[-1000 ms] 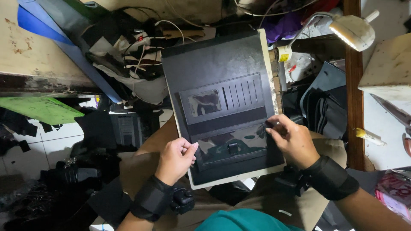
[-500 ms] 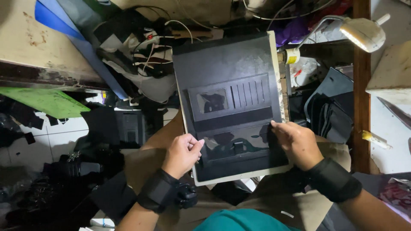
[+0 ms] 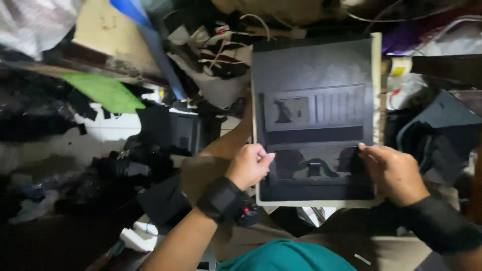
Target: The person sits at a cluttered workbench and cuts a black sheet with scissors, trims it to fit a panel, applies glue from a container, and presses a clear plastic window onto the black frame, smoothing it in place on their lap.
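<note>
Both grips, left hand (image 3: 248,165) and right hand (image 3: 394,173), pinch the side edges of the flat black rectangular leather panel on its pale backing board (image 3: 314,120), which looks light, fairly stiff and best held by those edges.

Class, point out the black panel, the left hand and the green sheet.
black panel (image 3: 314,65): head view, its plain upper part.
left hand (image 3: 248,165): head view, the back of the hand.
green sheet (image 3: 105,91): head view, its middle.
</note>
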